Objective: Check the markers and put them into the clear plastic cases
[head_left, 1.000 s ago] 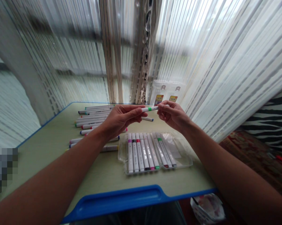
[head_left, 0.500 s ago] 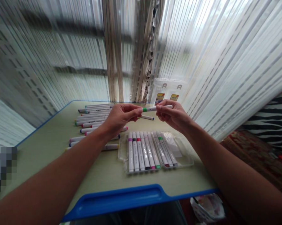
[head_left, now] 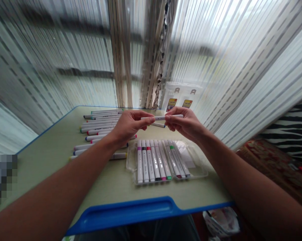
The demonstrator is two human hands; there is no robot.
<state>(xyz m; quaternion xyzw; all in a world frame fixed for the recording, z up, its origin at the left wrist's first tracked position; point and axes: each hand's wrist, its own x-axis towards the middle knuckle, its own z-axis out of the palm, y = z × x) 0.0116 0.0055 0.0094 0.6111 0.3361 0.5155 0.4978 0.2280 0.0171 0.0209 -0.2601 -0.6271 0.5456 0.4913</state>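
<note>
A white marker [head_left: 160, 118] lies level between my hands, above the table. My left hand [head_left: 133, 124] pinches its left part between thumb and fingers. My right hand [head_left: 183, 121] grips it nearer the right end, with its white tip [head_left: 179, 115] sticking out past the thumb. Below stands an open clear plastic case [head_left: 202, 171] with several white markers [head_left: 156, 164] side by side, banded in purple, black, red and green. Beneath and beyond my left forearm, several loose markers [head_left: 100, 126] lie in a rough row, partly covered by the arm.
Two clear cases with yellow labels [head_left: 187, 103] stand at the table's back edge by the curtain [head_left: 90, 60]. The table [head_left: 110, 187] has a blue front rim with a groove [head_left: 128, 214]. A white basket [head_left: 222, 221] sits below at the right.
The green band at the marker's left is now hidden, and a white end shows past my left thumb. The left fingers sit further along the marker; both hands stay in nearly the same place.
</note>
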